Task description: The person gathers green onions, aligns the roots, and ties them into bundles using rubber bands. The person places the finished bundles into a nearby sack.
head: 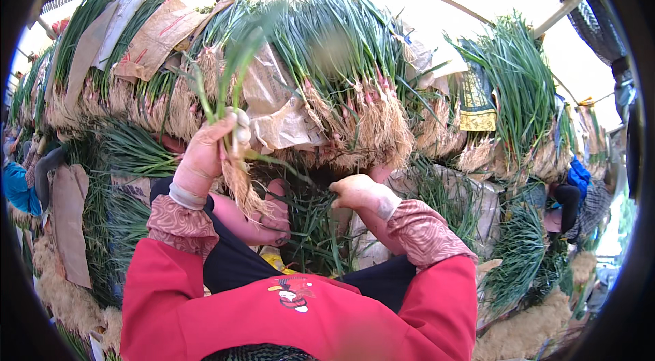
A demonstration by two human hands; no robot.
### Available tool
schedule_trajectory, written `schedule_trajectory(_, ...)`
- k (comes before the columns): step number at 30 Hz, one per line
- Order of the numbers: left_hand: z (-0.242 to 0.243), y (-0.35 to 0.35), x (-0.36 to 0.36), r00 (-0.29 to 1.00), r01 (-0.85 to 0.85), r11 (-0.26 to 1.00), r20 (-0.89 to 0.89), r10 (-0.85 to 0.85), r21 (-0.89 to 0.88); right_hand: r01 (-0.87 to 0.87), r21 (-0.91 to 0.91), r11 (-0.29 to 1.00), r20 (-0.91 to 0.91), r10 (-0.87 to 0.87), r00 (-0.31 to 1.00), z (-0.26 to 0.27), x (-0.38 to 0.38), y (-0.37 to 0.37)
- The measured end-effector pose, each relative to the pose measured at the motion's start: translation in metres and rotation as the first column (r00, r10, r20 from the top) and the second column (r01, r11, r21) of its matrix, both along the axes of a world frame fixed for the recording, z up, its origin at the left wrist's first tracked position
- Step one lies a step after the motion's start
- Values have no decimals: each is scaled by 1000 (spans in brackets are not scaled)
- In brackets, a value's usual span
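Note:
Raised at centre left, my left hand (204,149) is closed around a few green onion plants (236,177), leaves pointing up and pale stringy roots hanging below the fist. Lower and to the right, my right hand (361,193) has its fingers curled, with a thin leaf close to the fingertips; whether it pinches that leaf is unclear. Between and below the hands lie loose green leaves (314,243). In front of me, a long heap of green onions (353,39) rests with its reddish stem bases and roots (378,120) towards me.
Paper sacking (271,90) lies in the heap. Another leafy pile (138,151) is at left, and one (517,253) at right. People in blue, one at far left (20,187) and one at far right (578,172), sit alongside. Root piles (527,328) flank me.

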State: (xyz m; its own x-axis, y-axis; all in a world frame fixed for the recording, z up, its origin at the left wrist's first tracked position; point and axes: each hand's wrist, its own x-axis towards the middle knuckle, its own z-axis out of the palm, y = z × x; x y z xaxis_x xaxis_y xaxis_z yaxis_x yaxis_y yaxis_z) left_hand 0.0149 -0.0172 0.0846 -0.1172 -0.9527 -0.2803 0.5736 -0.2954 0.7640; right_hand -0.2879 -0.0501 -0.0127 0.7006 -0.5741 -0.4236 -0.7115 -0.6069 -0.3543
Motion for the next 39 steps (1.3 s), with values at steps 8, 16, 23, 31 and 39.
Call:
schedule_trajectory(8,-74,-19,-33,999,6,978,-44,3,208,633,-92,769,206,-607,768,-1,103,-81)
schedule_trajectory(16,-109,-9,-39,982,89,958,139,-131,273,235,-233,944,609,-47,792,7,80,19)
schedule_trajectory(23,-100,-1,-43,985,-12,965,169,-34,263,309,834,457,376,-881,287,8,85,-3)
schedule_trajectory(31,-98,-1,-32,997,-9,977,71,-7,214,444,733,515,544,-836,71,1,85,-37)
schedule_trajectory(39,-112,-2,-35,997,57,931,-63,-37,360,460,-355,814,571,-202,796,-55,128,-46)
